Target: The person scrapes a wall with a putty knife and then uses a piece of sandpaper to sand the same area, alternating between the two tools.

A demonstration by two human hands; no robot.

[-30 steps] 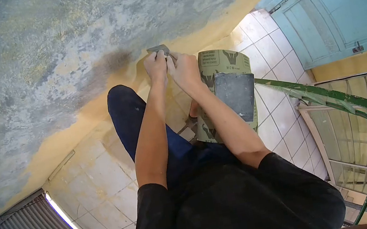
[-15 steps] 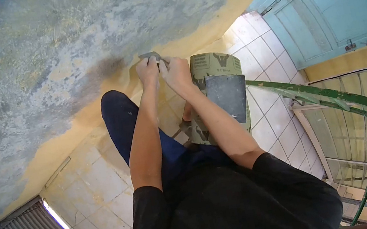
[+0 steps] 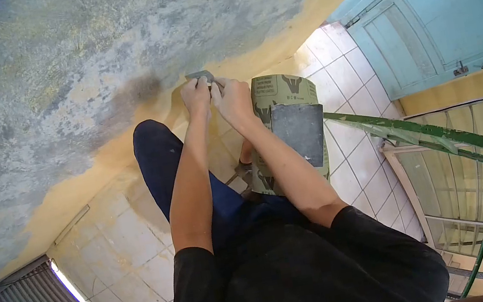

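Both hands meet in front of the scraped wall (image 3: 89, 67). The left hand (image 3: 195, 94) and right hand (image 3: 233, 98) each close their grip on a small grey piece of sandpaper (image 3: 199, 76), pinched between fingertips. A larger sandpaper sheet (image 3: 288, 128) hangs below the right forearm, above the tiled floor (image 3: 128, 232).

Black short-sleeved shirt (image 3: 292, 269), dark navy trousers (image 3: 166, 156), bare forearms, no gloves on hands.
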